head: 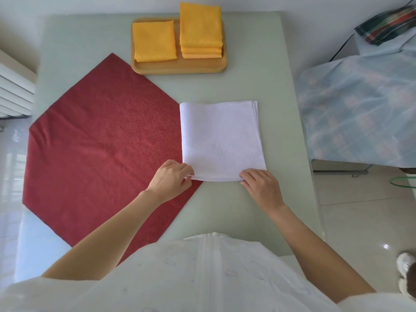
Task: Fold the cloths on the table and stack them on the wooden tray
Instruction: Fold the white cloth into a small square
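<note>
A white cloth [221, 138], folded into a layered rectangle, lies on the pale green table [258, 64]. My left hand [172, 181] pinches its near left corner, and my right hand [261, 188] grips its near right corner. To the left a large dark red cloth [101, 145] is spread flat, its right edge tucked under the white cloth. At the far side stands the wooden tray [180, 67]. It holds one folded yellow cloth [154, 40] on its left half and a stack of several folded yellow cloths [201, 30] on its right half.
A chair or stand draped in a pale blue patterned cover [360, 109] stands close to the table's right edge. A white radiator [13, 91] is at the left. A glass rim [403, 182] shows at the far right above the tiled floor.
</note>
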Motion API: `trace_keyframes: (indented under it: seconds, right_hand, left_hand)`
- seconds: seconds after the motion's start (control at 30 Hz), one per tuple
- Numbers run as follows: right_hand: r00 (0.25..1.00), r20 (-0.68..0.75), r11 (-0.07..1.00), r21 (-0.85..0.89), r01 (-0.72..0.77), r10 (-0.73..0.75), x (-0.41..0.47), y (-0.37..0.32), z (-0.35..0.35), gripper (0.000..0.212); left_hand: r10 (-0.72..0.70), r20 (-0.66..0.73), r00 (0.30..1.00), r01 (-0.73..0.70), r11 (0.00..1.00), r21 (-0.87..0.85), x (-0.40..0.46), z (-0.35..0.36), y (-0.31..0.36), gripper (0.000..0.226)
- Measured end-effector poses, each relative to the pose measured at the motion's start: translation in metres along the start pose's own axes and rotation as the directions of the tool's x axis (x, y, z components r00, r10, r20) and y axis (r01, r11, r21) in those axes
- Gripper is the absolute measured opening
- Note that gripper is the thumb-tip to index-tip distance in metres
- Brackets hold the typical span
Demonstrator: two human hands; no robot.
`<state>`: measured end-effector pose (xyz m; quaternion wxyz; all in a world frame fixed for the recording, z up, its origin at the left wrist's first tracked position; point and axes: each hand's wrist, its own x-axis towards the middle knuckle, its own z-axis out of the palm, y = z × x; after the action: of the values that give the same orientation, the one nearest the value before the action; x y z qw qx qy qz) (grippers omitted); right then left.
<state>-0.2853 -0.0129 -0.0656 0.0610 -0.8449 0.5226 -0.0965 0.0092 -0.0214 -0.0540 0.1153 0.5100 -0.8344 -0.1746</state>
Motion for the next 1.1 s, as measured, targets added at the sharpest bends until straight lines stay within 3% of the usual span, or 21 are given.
trace_keyframes:
  seconds: [0.27,0.6,0.73,0.87,1.0,1.1]
  right_hand:
    - [0.999,-0.031,1.000,-0.005,0.021,-0.022,0.000,0.003,0.003,0.018]
    - [0.993,-0.044,0.994,-0.014,0.112,-0.112,0.022,0.012,-0.023,0.030]
    - [0.977,-0.174,0.990,0.056,0.132,-0.120,0.066,0.021,-0.056,0.011]
    - [0.982,-0.188,0.989,0.139,0.048,-0.022,0.128,0.040,-0.068,0.013]
    - [0.991,0.043,0.971,0.201,-0.130,0.124,0.187,0.056,-0.054,0.008]
    - [0.958,0.205,0.950,0.197,-0.243,0.203,0.211,0.062,-0.037,0.013]
  left_hand:
    - [-0.025,0.016,1.000,0.026,0.996,-0.084,0.006,-0.003,-0.002,0.024]
    - [-0.199,0.131,0.971,0.215,0.968,-0.129,0.040,-0.015,-0.044,0.050]
    - [-0.275,0.082,0.958,0.286,0.935,-0.209,0.045,-0.014,-0.045,0.037]
    - [-0.497,0.053,0.866,0.475,0.786,-0.397,0.050,-0.011,-0.037,0.008]
    - [-0.714,0.102,0.693,0.627,0.526,-0.574,0.060,-0.010,-0.026,0.013]
    - [-0.814,0.121,0.568,0.700,0.400,-0.591,0.066,-0.009,-0.021,0.018]
